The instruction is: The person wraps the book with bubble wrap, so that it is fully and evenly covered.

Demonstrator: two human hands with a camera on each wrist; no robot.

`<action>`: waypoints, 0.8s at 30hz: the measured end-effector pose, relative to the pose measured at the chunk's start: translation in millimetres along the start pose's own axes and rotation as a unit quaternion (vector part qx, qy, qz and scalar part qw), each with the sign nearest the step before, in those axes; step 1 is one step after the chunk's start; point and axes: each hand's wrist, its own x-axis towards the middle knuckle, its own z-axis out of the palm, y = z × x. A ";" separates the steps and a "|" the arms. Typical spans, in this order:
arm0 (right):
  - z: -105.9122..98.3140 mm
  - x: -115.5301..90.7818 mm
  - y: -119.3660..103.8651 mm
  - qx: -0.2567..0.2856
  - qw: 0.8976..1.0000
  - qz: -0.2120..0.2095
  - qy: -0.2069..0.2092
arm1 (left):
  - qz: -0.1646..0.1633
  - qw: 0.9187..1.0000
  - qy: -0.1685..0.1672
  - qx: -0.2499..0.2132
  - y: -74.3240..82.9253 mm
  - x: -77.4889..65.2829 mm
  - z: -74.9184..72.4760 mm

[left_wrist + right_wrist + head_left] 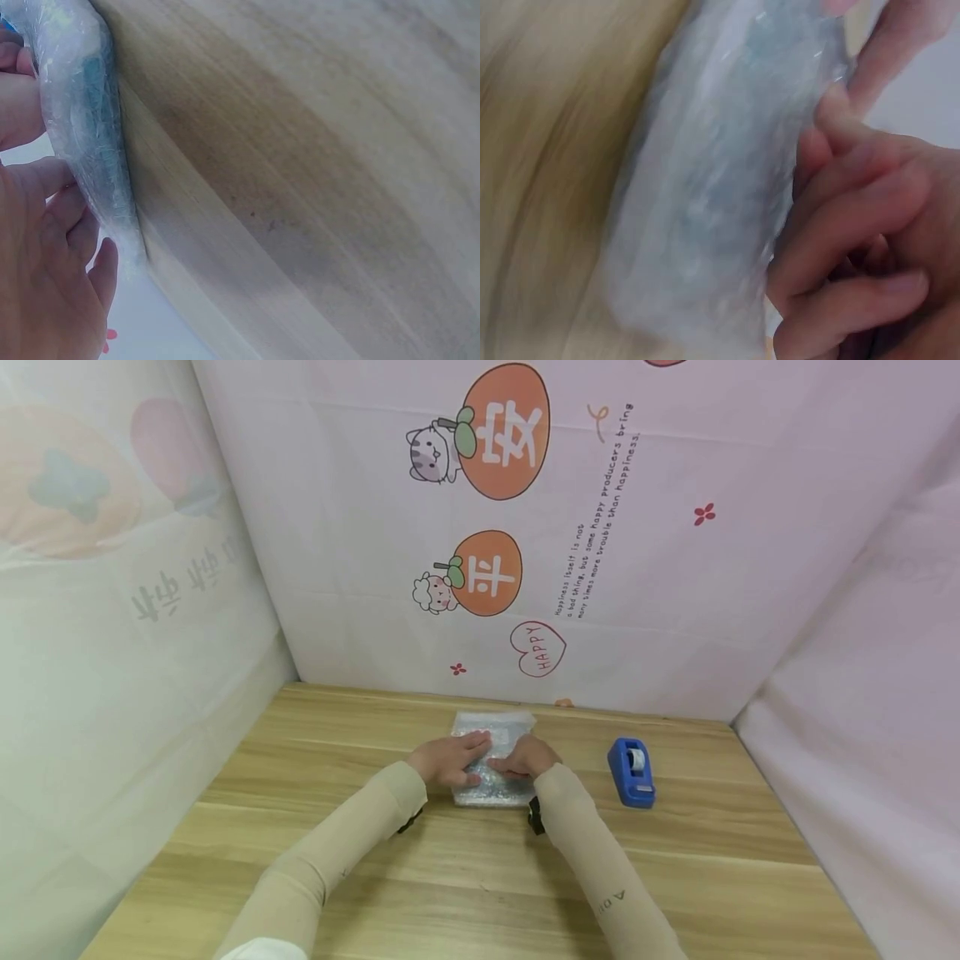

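A flat package in clear bubble wrap (491, 793) lies on the wooden table, with something bluish showing faintly through the plastic. My left hand (452, 761) rests on its left part, fingers spread and fairly straight; the left wrist view has this hand (49, 247) beside the package's side. On the right part, my right hand (531, 755) touches the top with one extended digit. The right wrist view shows the other fingers of that hand (855, 240) curled beside the bubble wrap (712, 165), with nothing visible inside them. What the wrap encloses cannot be made out.
To the right of the package a blue tape dispenser (632, 774) with a roll of clear tape stands on the wooden table (465, 885). Printed pale cloth (360, 568) hangs behind the table, and more cloth closes off both sides.
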 end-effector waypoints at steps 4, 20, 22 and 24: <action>0.9 -0.2 3.1 -0.102 0.993 -0.005 0.055 | 0.003 1.000 -0.001 -0.004 1.1 -1.3 -1.7; 12.6 5.3 27.7 -0.031 0.990 -0.083 0.108 | -0.003 1.000 0.004 0.006 4.4 -2.7 -2.5; 13.6 6.2 29.7 -0.030 0.989 -0.094 0.108 | -0.001 1.000 0.004 0.007 4.7 -3.3 -2.6; 14.6 7.0 31.9 -0.033 0.987 -0.109 0.109 | 0.001 1.000 0.005 0.009 5.0 -3.9 -2.4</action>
